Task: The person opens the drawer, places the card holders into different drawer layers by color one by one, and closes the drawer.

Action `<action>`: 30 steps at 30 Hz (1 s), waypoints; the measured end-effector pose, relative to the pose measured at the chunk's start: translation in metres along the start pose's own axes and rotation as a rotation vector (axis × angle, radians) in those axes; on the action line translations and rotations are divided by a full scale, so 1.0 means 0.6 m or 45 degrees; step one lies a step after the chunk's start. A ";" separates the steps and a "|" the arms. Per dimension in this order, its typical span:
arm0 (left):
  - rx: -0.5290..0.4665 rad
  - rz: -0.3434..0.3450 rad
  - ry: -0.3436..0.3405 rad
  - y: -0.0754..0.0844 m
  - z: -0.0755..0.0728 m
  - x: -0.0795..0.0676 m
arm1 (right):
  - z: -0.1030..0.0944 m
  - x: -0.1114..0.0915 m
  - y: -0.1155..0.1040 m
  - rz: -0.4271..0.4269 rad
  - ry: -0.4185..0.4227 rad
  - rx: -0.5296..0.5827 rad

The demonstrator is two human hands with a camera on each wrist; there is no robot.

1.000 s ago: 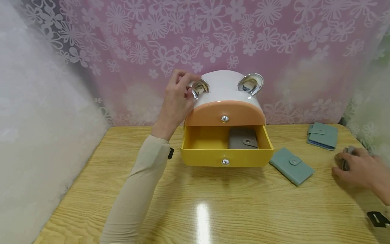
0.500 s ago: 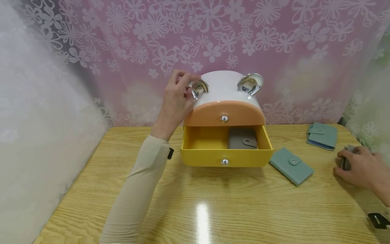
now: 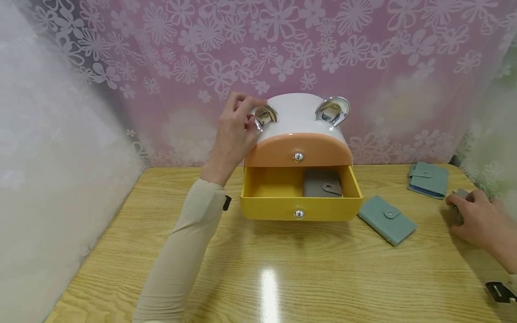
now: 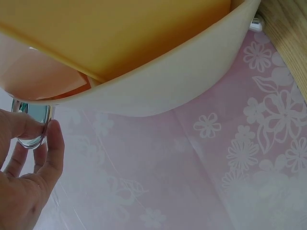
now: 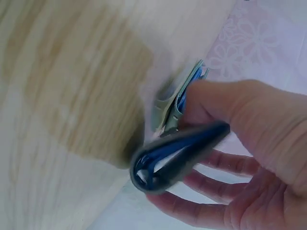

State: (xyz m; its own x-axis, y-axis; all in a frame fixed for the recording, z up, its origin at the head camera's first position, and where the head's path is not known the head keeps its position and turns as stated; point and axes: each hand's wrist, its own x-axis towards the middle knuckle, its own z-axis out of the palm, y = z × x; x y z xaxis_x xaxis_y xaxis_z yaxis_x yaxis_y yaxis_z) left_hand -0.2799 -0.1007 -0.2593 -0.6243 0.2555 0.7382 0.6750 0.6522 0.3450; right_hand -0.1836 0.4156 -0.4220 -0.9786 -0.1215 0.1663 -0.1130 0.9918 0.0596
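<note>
A small drawer box point(image 3: 296, 112) with a white body and silver ears stands at the back of the table. My left hand point(image 3: 236, 128) pinches its left ear point(image 4: 34, 120) between thumb and fingers. The yellow drawer point(image 3: 268, 209) is pulled out, with a grey snap-strap wallet point(image 3: 317, 181) lying in its right half; the orange drawer point(image 3: 274, 152) above is closed. At the table's right edge, my right hand point(image 3: 482, 220) grips another grey wallet point(image 5: 184, 160) between thumb and fingers. In the right wrist view its folded edge and blue inside show; the hand covers much of it in the head view.
Two teal snap-strap wallets lie right of the drawer box: one point(image 3: 385, 220) angled beside the yellow drawer, the other point(image 3: 430, 179) farther back, near my right hand. A pink flowered curtain point(image 3: 181, 112) hangs behind the wooden table point(image 3: 194, 269), with pale cloth along both sides.
My right hand has shifted slightly with the grey wallet, whose visible part now sits a little farther back. The left hand stays on the ear, and the drawers have not moved.
</note>
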 end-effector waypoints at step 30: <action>0.023 -0.037 0.002 -0.003 0.010 0.007 | -0.017 0.022 -0.043 0.007 0.667 0.020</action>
State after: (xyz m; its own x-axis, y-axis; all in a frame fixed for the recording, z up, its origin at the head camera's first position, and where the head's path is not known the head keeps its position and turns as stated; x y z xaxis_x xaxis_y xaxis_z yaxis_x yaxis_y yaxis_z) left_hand -0.2862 -0.0964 -0.2601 -0.6431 0.2350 0.7289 0.6491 0.6723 0.3559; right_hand -0.1916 0.3877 -0.4113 -0.7621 -0.1154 0.6370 -0.1144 0.9925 0.0429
